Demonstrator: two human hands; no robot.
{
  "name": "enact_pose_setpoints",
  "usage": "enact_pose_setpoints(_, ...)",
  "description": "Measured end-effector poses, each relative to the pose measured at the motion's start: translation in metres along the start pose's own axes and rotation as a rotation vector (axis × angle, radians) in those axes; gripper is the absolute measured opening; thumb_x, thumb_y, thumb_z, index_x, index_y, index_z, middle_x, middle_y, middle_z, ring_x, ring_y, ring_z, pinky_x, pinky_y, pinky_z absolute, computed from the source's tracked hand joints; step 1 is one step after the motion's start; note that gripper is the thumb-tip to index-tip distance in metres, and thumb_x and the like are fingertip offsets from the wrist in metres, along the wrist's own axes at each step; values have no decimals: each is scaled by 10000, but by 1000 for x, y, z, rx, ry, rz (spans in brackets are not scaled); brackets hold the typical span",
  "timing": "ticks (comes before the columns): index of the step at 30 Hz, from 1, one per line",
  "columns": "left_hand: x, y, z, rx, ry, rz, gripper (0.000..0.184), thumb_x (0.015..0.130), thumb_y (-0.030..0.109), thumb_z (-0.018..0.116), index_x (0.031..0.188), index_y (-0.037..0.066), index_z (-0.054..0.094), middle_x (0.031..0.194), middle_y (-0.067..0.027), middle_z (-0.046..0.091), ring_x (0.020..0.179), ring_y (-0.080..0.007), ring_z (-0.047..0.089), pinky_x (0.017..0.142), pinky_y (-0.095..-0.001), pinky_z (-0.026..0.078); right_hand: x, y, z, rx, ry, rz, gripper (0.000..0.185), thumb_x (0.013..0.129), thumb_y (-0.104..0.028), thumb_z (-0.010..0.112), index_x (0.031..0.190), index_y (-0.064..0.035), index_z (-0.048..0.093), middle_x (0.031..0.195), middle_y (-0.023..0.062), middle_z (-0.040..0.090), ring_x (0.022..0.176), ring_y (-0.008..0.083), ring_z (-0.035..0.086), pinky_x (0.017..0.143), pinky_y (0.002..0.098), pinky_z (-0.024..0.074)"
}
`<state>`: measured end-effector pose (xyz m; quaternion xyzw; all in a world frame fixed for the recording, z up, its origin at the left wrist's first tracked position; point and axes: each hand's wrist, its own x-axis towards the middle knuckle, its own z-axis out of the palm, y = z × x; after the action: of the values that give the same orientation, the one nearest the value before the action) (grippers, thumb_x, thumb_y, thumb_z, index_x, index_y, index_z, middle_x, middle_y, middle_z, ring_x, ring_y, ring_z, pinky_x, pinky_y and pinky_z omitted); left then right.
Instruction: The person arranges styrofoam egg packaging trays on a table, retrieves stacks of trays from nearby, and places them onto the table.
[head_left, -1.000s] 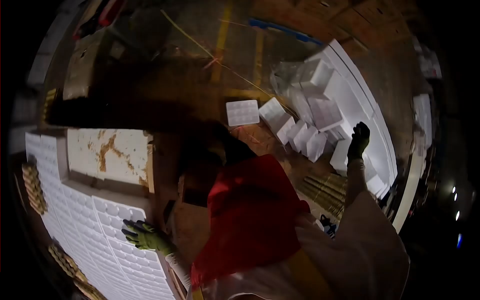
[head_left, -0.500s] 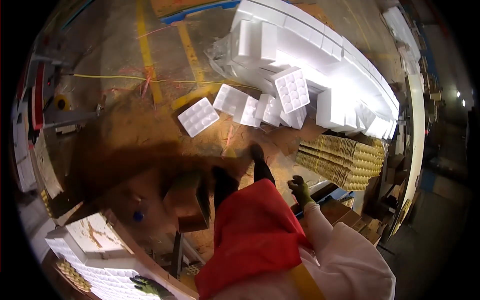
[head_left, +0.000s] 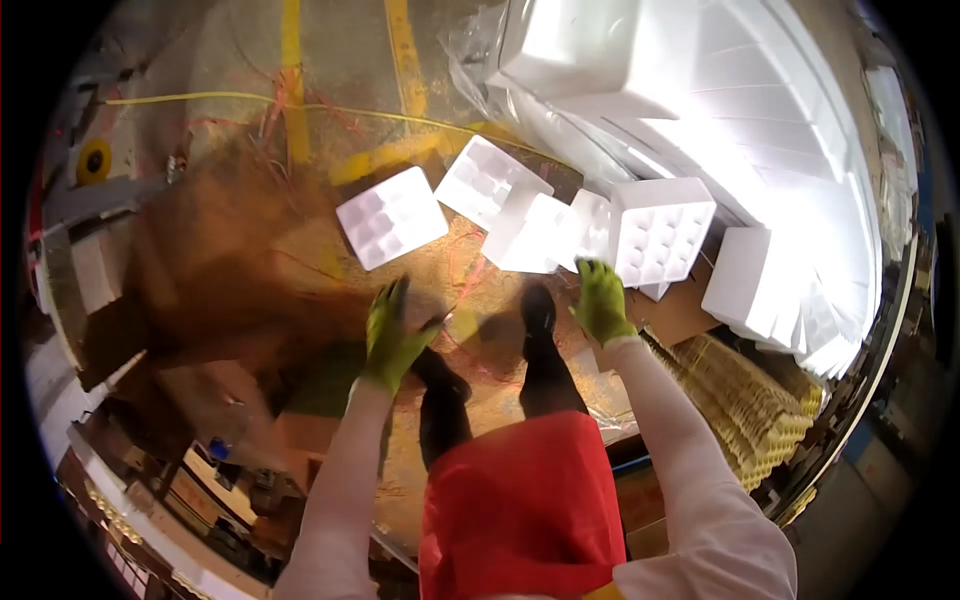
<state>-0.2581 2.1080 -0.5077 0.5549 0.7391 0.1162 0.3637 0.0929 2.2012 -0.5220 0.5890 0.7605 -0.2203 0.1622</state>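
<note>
Both my hands wear green gloves with dark fingertips and reach forward over the floor. My left hand (head_left: 393, 338) is open and holds nothing, its thumb apart from its fingers, below a white foam tray (head_left: 392, 218) with round hollows. My right hand (head_left: 602, 306) is open too, its fingers stretched toward a cluster of foam pieces. Closest to it are a foam tray (head_left: 530, 233) lying in the cluster and a larger tray with rows of hollows (head_left: 662, 238). Whether the fingertips touch the foam I cannot tell. Behind them lies another foam tray (head_left: 492, 182).
Tall stacks of white foam (head_left: 745, 130) stand at the right, partly in clear plastic. Below them sits a stack of yellowish moulded egg trays (head_left: 750, 405). A yellow cord (head_left: 230, 96) and pink strings cross the stained floor. Cardboard boxes (head_left: 215, 405) are at lower left.
My left hand has come off the foam trays at lower left and swung forward to the middle. My right hand has moved forward to the foam cluster. The view has turned and come closer.
</note>
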Motion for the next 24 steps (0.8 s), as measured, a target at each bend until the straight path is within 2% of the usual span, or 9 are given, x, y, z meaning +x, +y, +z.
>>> enact_pose_setpoints(1,48,7,43,-47,-36,-39,1060,642,293,913,1504,-13,378,1408,-272,529,1330,-423,478,1128,-502,386,32,3,5,-38,31,-135,673,804,-209,750,1399,-49,481,1333,141,551,1255,359,522,1085,510,391)
enact_pose_setpoints(3,105,26,100,-154,-39,-40,1185,686,363,907,1575,-5,215,1474,-269,477,1391,-457,413,1180,-492,320,89,7,24,-631,34,-285,657,900,-175,620,1511,-77,399,1459,137,496,1371,351,445,1167,553,308)
enact_pose_setpoints(5,129,47,154,-131,-30,-143,1205,714,348,892,1591,-1,142,1477,-274,469,1390,-413,434,1160,-503,336,147,41,63,-770,5,-317,652,939,-147,525,1564,-117,343,1564,109,412,1461,342,347,1217,585,212)
enact_pose_setpoints(7,124,36,193,-242,-346,-308,1017,820,242,791,1590,12,167,1454,-273,491,1337,-377,499,1130,-485,362,167,71,78,-784,-47,-302,659,920,-134,539,1554,-139,363,1584,78,388,1461,329,348,1217,609,187)
enact_pose_setpoints(9,72,31,215,-441,-48,-389,650,903,114,579,1519,103,373,1161,-219,670,1069,-376,653,929,-469,504,152,93,72,-842,-74,-420,653,896,-153,568,1530,-144,409,1510,108,440,1416,345,382,1218,621,161)
enact_pose_setpoints(11,-1,14,224,-329,-65,-445,423,894,134,593,1316,137,555,1081,-207,667,994,-412,644,873,-488,513,114,99,49,-856,-426,-443,608,868,-171,609,1464,-141,489,1414,140,478,1377,363,394,1214,617,165)
enact_pose_setpoints(13,-82,-14,218,-500,-21,-297,407,866,182,674,1267,143,620,1131,-170,673,1078,-389,629,907,-488,512,74,135,50,-815,-306,-484,690,741,-224,738,1403,-183,547,1424,164,464,1365,408,384,1187,640,196)
enact_pose_setpoints(18,-154,-37,171,-292,-27,-481,492,848,311,750,1288,148,604,1184,-120,662,1099,-332,622,927,-439,520,-10,78,-40,-276,-22,-285,910,480,-150,894,1334,-164,580,1311,168,503,1300,403,430,1086,549,365)
enact_pose_setpoints(24,-21,-53,129,-368,-107,-331,733,815,403,792,1418,118,488,1436,-157,509,1354,-362,447,1124,-476,382,-25,40,-3,-8,172,-275,922,538,-131,879,1376,-60,503,1343,197,512,1296,431,452,1109,520,387)
